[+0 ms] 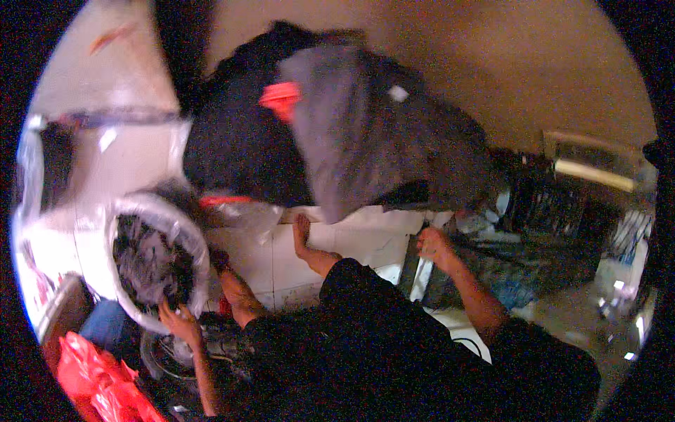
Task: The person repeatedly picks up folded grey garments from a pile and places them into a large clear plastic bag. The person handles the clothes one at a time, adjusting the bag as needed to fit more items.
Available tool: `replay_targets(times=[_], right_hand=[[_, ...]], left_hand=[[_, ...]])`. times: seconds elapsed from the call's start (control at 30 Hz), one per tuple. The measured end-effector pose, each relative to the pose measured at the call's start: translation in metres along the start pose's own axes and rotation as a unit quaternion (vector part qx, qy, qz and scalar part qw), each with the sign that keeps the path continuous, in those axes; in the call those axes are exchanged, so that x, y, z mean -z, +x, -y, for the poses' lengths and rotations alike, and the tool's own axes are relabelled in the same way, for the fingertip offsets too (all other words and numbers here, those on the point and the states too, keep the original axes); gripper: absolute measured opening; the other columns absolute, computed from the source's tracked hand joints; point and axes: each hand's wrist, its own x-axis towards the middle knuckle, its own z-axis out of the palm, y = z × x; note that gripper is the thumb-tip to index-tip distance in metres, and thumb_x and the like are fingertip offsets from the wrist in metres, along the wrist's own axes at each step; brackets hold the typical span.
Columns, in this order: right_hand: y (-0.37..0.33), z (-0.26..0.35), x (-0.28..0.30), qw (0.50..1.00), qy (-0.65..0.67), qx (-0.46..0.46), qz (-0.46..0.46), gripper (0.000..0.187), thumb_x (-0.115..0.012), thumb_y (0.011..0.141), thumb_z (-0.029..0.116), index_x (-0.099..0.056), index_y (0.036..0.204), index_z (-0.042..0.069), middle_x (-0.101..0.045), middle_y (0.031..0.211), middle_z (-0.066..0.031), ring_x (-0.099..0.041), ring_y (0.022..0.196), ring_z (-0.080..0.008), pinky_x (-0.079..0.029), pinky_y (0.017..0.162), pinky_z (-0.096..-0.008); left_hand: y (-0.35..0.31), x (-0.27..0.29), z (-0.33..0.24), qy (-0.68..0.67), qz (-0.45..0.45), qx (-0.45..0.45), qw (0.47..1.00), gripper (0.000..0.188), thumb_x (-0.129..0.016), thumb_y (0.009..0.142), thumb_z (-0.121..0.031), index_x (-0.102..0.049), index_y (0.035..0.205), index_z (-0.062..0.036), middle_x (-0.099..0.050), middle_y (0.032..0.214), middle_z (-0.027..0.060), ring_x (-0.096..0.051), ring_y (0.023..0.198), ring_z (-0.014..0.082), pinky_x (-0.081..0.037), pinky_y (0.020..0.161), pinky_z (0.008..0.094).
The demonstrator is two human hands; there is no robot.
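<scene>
At the left stands a round container (204,264) with a pale rim that looks plastic-lined. Dark and grey scraps, perhaps cloth, (155,260) fill it. My left hand (181,325) lies over its near rim, with fingers stretched apart at the edge of the scraps; no held item shows. My right hand (436,250) is raised at the right, fingers curled together, blurred; whatever they may hold cannot be made out. Ahead of my feet rises a large heap of black cloth (246,148) with a grey cloth (337,126) draped over it.
A red piece (281,98) lies on the heap. Red plastic bags (102,376) are at the lower left. A round dark machine-like object (172,355) sits beside my left forearm. Pale floor tiles (274,264) lie around my bare foot (302,235). Dark clutter (548,204) lines the right.
</scene>
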Motion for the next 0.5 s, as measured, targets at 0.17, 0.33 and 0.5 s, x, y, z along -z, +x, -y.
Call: replay_targets(times=[0.17,0.33,0.5], right_hand=[[0.107,-0.001,0.199,0.943,0.249,0.033,-0.217,0.092,-0.065,0.087,0.077,-0.038,0.152,0.019,-0.041,0.156,-0.0157,-0.046,0.139,-0.0391,-0.041,0.110,-0.0669],[0.234,0.037,0.273,0.847,0.418,-0.069,-0.321,0.112,-0.073,0.077,0.081,-0.033,0.156,0.011,-0.044,0.153,-0.0181,-0.040,0.144,-0.0408,-0.030,0.113,-0.0733],[0.279,0.066,0.301,0.843,0.440,-0.069,-0.302,0.098,-0.071,0.083,0.071,-0.041,0.152,0.009,-0.049,0.150,-0.0171,-0.044,0.141,-0.0393,-0.033,0.113,-0.0697]], left_hand=[[-0.185,0.003,-0.022,0.227,0.209,0.083,0.948,0.079,-0.066,0.094,-0.048,-0.046,0.148,0.0058,-0.051,0.142,0.0325,-0.046,0.134,0.0518,-0.034,0.116,0.0592],[-0.216,0.022,-0.072,0.120,0.328,0.012,0.937,0.080,-0.073,0.092,-0.043,-0.045,0.150,0.0044,-0.049,0.147,0.0325,-0.044,0.138,0.0500,-0.035,0.118,0.0542],[-0.148,0.033,-0.156,0.032,0.218,-0.018,0.975,0.056,-0.071,0.098,-0.027,-0.054,0.143,0.0025,-0.058,0.139,0.0279,-0.055,0.130,0.0425,-0.043,0.110,0.0502]])
